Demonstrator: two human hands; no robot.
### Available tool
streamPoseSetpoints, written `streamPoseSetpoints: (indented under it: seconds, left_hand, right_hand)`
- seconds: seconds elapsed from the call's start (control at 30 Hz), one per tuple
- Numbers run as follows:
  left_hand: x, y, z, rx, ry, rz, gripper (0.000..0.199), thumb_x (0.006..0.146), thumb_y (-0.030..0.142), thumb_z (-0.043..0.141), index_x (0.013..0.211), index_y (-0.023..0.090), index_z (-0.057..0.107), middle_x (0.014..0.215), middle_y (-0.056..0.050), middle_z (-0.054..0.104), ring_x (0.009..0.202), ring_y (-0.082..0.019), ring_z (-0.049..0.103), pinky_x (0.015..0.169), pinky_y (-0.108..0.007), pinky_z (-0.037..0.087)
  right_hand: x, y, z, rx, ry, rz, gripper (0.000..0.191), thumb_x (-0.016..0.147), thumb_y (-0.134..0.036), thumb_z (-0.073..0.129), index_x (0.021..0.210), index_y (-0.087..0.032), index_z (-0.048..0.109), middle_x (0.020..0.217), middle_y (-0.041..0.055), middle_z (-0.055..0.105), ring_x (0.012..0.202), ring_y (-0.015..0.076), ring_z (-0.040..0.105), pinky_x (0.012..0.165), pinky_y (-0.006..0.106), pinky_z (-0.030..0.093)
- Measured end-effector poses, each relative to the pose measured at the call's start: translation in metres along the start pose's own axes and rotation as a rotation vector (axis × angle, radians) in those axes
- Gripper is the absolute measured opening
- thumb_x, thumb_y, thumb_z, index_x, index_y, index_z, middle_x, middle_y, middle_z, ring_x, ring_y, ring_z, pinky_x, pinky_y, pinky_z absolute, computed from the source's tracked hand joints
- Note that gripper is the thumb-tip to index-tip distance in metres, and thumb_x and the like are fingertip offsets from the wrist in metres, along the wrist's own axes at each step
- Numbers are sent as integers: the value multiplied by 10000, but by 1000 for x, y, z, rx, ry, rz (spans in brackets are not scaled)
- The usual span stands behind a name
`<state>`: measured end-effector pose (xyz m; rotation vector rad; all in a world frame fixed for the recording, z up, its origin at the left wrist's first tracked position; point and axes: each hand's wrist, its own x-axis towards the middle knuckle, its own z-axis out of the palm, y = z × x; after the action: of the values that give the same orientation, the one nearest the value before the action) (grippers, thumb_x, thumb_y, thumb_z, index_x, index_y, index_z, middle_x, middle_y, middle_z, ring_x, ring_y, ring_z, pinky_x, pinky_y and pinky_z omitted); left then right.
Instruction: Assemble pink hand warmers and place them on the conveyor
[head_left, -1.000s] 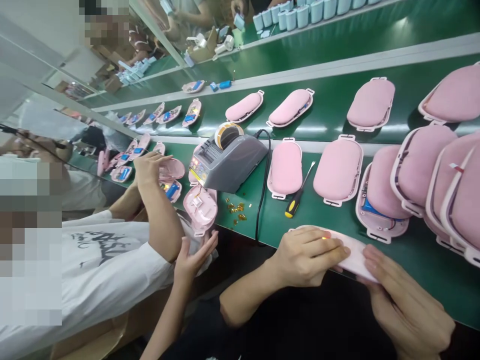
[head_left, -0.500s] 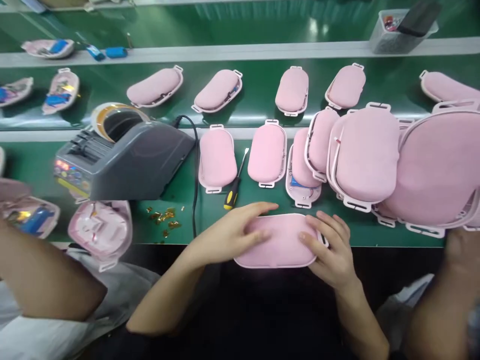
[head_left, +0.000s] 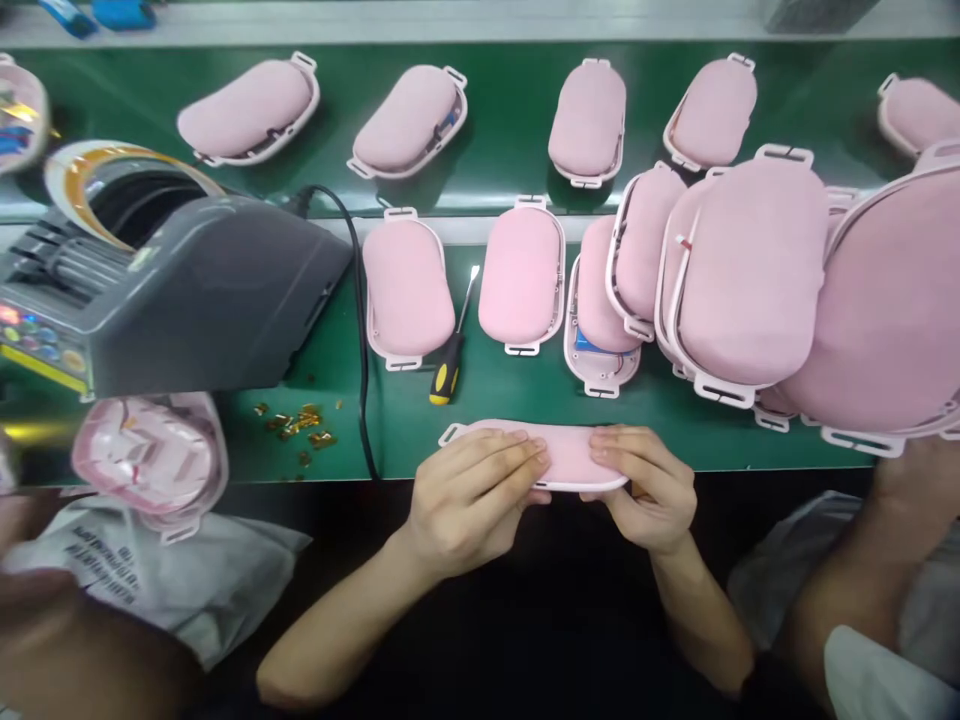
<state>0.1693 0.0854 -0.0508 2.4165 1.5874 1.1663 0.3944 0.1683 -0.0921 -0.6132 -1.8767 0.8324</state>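
A pink oval padded casing (head_left: 571,456) with a white rim is held at the table's front edge, tilted so its long side faces me. My left hand (head_left: 476,495) grips its left part, fingers over the top and thumb at the lower rim. Around the right end closes my right hand (head_left: 651,485), fingertips on the pink cover and thumb underneath. A white strap loop sticks out at the casing's left end. Beyond it lie two more pink casings (head_left: 409,290) (head_left: 523,275), with a black-and-yellow screwdriver (head_left: 450,360) between them.
At left stands a grey tape dispenser (head_left: 202,300) with a black cable (head_left: 360,330). Gold scraps (head_left: 300,422) lie beside an open pink shell (head_left: 150,455). Stacked casings (head_left: 754,275) fill the right side. More casings (head_left: 589,120) sit on the green strip behind. Co-workers' arms (head_left: 847,590) flank me.
Both hands have closed more firmly round the casing, and it has tipped so less of its cover shows. My left hand's fingers have wrapped over it. The view has shifted closer and lower.
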Motion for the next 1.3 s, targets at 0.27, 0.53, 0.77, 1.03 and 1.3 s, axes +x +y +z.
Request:
streamPoseSetpoints:
  seconds: [0.27, 0.53, 0.77, 1.03, 1.3]
  left_hand:
    - [-19, -30, -27, -9, -186, -53, 304, 1007, 219, 717, 1305, 163, 697, 1255, -86, 803, 1229, -226, 752, 1151, -401, 598]
    - [-28, -21, -7, -113, -51, -61, 382, 968, 68, 680, 1332, 184, 684, 1211, -75, 820, 1181, -207, 780, 1073, -363, 650]
    - [-36, -22, -15, -177, -191, -133, 444, 1000, 475, 715, 1354, 210, 673, 1323, -131, 770, 1277, -269, 725, 1099, -437, 628]
    - [-59, -3, 13, -171, -100, -390, 531, 997, 473, 714, 1436, 205, 583, 1307, -156, 740, 1200, -280, 745, 1028, -424, 662]
    - [-58, -2, 15, -348, 208, -255, 452, 1003, 321, 728, 1426, 300, 570, 1190, -96, 798, 1025, -235, 815, 876, -345, 718]
  right_hand:
    - [-4, -8, -23, -262, -142, -15, 345, 929, -184, 808, 1261, -213, 718, 1196, 120, 777, 1172, 288, 723, 1006, 502, 596]
    - [2, -34, 6, -421, -142, -84, 212, 965, -90, 724, 1104, -249, 748, 1025, -3, 839, 972, 186, 760, 983, 424, 450]
    - [-18, -19, 0, -501, -173, -261, 282, 955, -88, 704, 1122, -308, 760, 1032, -48, 850, 948, 165, 789, 1022, 432, 452]
    - [-47, -18, -6, -534, -110, -151, 310, 968, -355, 757, 1266, -271, 741, 1267, 69, 766, 1181, 260, 690, 1034, 438, 522]
    - [6, -49, -20, -330, -426, 190, 282, 1077, -325, 569, 1326, -254, 681, 1031, 39, 818, 847, 206, 793, 717, 305, 659]
